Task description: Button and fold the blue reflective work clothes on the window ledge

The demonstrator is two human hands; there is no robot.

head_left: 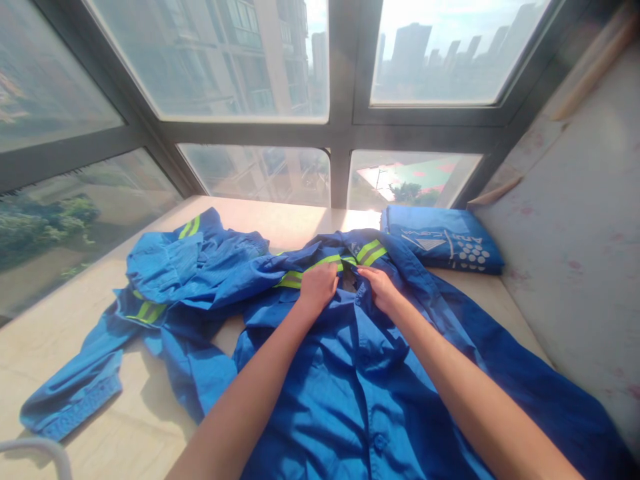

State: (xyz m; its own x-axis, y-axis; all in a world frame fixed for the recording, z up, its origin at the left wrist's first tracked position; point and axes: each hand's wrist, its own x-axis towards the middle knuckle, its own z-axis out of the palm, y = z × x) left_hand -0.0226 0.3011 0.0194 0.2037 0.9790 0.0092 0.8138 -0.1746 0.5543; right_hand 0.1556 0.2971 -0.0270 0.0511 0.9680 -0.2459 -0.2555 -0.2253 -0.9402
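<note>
A blue work jacket (330,373) with yellow-green and grey reflective bands lies spread out before me, its buttoned front facing up. My left hand (320,287) is closed on the cloth at the left edge of the front opening, by a reflective band. Opposite it, my right hand (379,287) pinches the right edge of the same opening. Between the two hands a small dark gap shows in the front. Lower down, a round button (379,441) sits on the front strip. My fingertips are partly hidden by folds.
Another crumpled blue garment (170,267) with reflective bands lies on the left, its cuff toward me. A folded blue packet (443,240) with white print lies at the back right. Windows rise behind the pale ledge (295,217). A patterned wall (580,267) stands right; a white curved tube (43,445) lies lower left.
</note>
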